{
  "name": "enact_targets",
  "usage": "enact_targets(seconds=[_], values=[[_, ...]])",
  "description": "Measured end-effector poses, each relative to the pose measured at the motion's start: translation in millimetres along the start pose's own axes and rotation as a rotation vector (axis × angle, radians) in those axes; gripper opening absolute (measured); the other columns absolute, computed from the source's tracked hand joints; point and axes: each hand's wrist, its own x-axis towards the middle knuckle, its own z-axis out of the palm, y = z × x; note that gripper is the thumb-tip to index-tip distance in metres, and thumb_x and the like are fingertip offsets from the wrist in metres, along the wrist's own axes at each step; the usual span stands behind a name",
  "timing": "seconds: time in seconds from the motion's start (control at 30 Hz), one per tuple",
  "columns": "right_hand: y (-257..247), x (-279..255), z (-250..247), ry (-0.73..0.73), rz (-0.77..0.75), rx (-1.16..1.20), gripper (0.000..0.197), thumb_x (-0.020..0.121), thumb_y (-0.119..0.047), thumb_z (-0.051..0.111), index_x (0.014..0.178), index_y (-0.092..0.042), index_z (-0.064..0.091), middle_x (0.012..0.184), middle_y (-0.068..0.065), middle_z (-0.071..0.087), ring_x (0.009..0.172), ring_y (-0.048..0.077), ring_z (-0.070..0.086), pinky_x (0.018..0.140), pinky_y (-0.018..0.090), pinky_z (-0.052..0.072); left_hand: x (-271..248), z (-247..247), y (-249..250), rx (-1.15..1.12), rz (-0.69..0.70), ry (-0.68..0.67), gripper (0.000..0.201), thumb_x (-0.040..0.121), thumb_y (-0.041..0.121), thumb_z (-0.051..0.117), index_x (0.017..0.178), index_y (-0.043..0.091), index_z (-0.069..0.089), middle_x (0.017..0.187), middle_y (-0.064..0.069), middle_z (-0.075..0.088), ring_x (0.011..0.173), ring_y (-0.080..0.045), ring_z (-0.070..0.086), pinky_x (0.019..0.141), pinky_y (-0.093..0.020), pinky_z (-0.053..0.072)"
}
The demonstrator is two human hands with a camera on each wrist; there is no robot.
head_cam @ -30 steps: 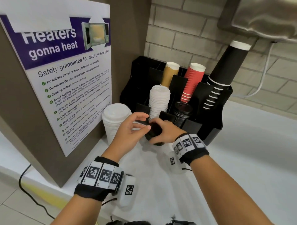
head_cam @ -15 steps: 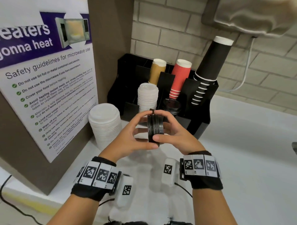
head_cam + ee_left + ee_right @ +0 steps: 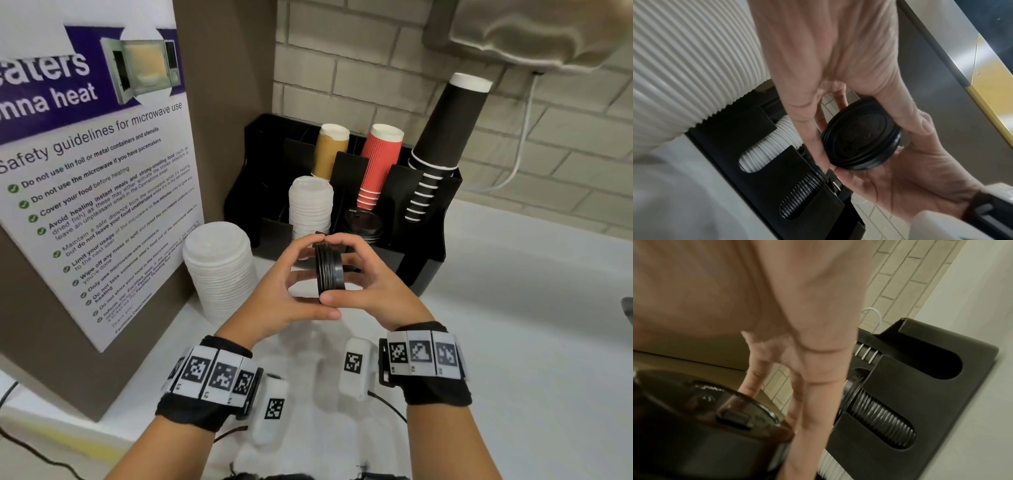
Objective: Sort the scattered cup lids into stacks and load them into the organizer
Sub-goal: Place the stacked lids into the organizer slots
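Observation:
A small stack of black lids (image 3: 329, 269) stands on edge in the air in front of the black organizer (image 3: 428, 246). My left hand (image 3: 291, 284) and right hand (image 3: 363, 277) both curl round its rim, thumbs below and fingertips above. In the left wrist view the black lids (image 3: 861, 136) show their flat face between both hands. Close and blurred in the right wrist view, the black lids (image 3: 705, 410) fill the lower left. The organizer's front slots hold a white lid stack (image 3: 310, 207) and a black lid stack (image 3: 363, 224).
A tall stack of larger white lids (image 3: 219, 270) stands on the white counter (image 3: 513, 325) left of the organizer, against a brown panel with a safety poster (image 3: 92, 192). Brown, red and black cup stacks (image 3: 442, 144) rise from the organizer's back. A brick wall lies behind.
One second ago both hands held the black lids low near the organizer's front. They have lifted them, turned them on edge and squared them up; in the last half second little moved.

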Motion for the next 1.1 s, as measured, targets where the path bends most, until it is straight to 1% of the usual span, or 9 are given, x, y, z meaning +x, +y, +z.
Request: enact_targets(seconds=[0.2, 0.33, 0.4, 0.5, 0.6, 0.7, 0.8, 0.97, 1.1], values=[[2.0, 5.6, 6.6, 0.021, -0.016, 0.011, 0.07, 0.063, -0.025, 0.082, 0.124, -0.038, 0.049, 0.117, -0.002, 0.061, 0.106, 0.013, 0.062, 0.09, 0.036, 0.054, 1.1, -1.9, -3.1, -0.022, -0.021, 0.022, 0.106, 0.053, 0.023, 0.096, 0.137, 0.05, 0.038, 0.14, 0.01, 0.043, 0.126, -0.008, 0.052, 0.095, -0.038, 0.053], [-1.3, 23.7, -15.8, 0.241, -0.069, -0.028, 0.068, 0.067, -0.017, 0.084, 0.123, -0.037, 0.05, 0.113, 0.002, 0.059, 0.099, 0.018, 0.064, 0.072, 0.022, 0.055, 0.4, -9.5, -3.2, -0.031, -0.026, 0.11, 0.097, 0.058, 0.024, 0.086, 0.137, 0.049, 0.035, 0.144, 0.013, 0.039, 0.127, -0.007, 0.05, 0.102, -0.035, 0.047], [-2.3, 40.9, -40.1, 0.407, -0.101, -0.192, 0.071, 0.068, -0.016, 0.084, 0.126, -0.034, 0.047, 0.115, 0.001, 0.059, 0.102, 0.016, 0.062, 0.079, 0.021, 0.054, -1.8, -13.2, -3.4, -0.008, -0.018, 0.173, 0.083, 0.061, 0.03, 0.083, 0.13, 0.05, 0.041, 0.138, 0.017, 0.043, 0.12, -0.001, 0.055, 0.093, -0.026, 0.051], [-1.9, 68.2, -69.9, 0.484, -0.059, -0.48, 0.076, 0.067, -0.025, 0.083, 0.13, -0.034, 0.043, 0.122, 0.007, 0.054, 0.108, 0.02, 0.056, 0.094, 0.031, 0.047, -4.2, -15.8, -5.9, 0.06, -0.023, 0.27, 0.066, 0.071, 0.033, 0.078, 0.128, 0.044, 0.046, 0.134, 0.015, 0.045, 0.11, 0.002, 0.058, 0.077, -0.014, 0.051], [0.1, 89.7, -82.7, 0.416, 0.048, -0.687, 0.075, 0.066, -0.029, 0.082, 0.129, -0.036, 0.041, 0.121, 0.008, 0.048, 0.106, 0.024, 0.053, 0.09, 0.033, 0.043, -3.3, -16.4, -8.9, 0.112, -0.032, 0.313, 0.056, 0.082, 0.021, 0.075, 0.126, 0.043, 0.047, 0.132, 0.014, 0.046, 0.106, 0.001, 0.059, 0.073, -0.012, 0.05], [2.9, 102.0, -83.1, 0.297, 0.167, -0.849, 0.074, 0.067, -0.032, 0.079, 0.128, -0.035, 0.037, 0.12, 0.006, 0.047, 0.107, 0.028, 0.053, 0.096, 0.048, 0.043, -3.7, -17.0, -8.9, 0.12, -0.039, 0.314, 0.052, 0.084, 0.018, 0.073, 0.124, 0.042, 0.049, 0.131, 0.013, 0.047, 0.107, -0.003, 0.06, 0.075, -0.014, 0.05], [6.5, 105.3, -82.3, 0.229, 0.256, -0.941, 0.071, 0.072, -0.036, 0.075, 0.132, -0.035, 0.036, 0.122, 0.008, 0.047, 0.111, 0.03, 0.052, 0.099, 0.053, 0.041, -4.9, -17.0, -9.7, 0.129, -0.055, 0.311, 0.048, 0.085, 0.018, 0.072, 0.123, 0.041, 0.052, 0.131, 0.013, 0.047, 0.107, -0.003, 0.06, 0.076, -0.015, 0.05], [10.9, 103.1, -82.7, 0.138, 0.298, -0.998, 0.07, 0.08, -0.041, 0.066, 0.142, -0.04, 0.032, 0.143, 0.007, 0.04, 0.127, 0.03, 0.042, 0.107, 0.055, 0.031, -5.2, -15.8, -8.5, 0.14, -0.077, 0.304, 0.047, 0.086, 0.02, 0.072, 0.122, 0.041, 0.052, 0.131, 0.013, 0.048, 0.106, -0.004, 0.06, 0.077, -0.018, 0.05], [11.4, 102.2, -80.7, 0.029, 0.307, -1.142, 0.088, 0.078, -0.045, 0.07, 0.15, -0.039, 0.019, 0.157, 0.002, 0.022, 0.141, 0.028, 0.024, 0.112, 0.06, 0.015, -3.8, -14.3, -6.4, 0.15, -0.076, 0.289, 0.045, 0.086, 0.019, 0.071, 0.123, 0.038, 0.053, 0.13, 0.013, 0.049, 0.104, -0.001, 0.06, 0.077, -0.018, 0.049]])
